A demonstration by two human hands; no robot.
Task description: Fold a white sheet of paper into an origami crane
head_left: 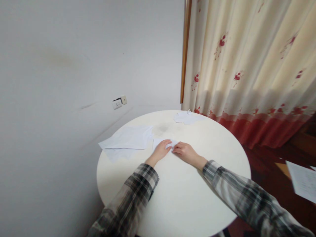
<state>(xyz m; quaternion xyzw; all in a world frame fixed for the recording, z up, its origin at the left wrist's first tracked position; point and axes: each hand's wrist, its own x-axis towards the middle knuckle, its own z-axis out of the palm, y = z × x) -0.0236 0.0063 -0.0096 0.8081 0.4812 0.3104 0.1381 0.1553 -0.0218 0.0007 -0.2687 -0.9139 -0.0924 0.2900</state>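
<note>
A small piece of white paper [174,143] lies near the middle of the round white table [182,194], partly hidden under my hands. My left hand [161,149] is closed on its left part, thumb and fingers around the paper. From the right, my right hand [185,153] has its fingers bent together at the other edge of the same paper. Both hands rest low at the tabletop, close to each other.
Larger white sheets [128,137] lie at the table's left, one corner reaching past the rim. Torn-looking paper [186,117] sits at the far edge. A wall with a socket [117,104] borders the left; a curtain [237,65] hangs behind. Printed paper [302,181] is at right.
</note>
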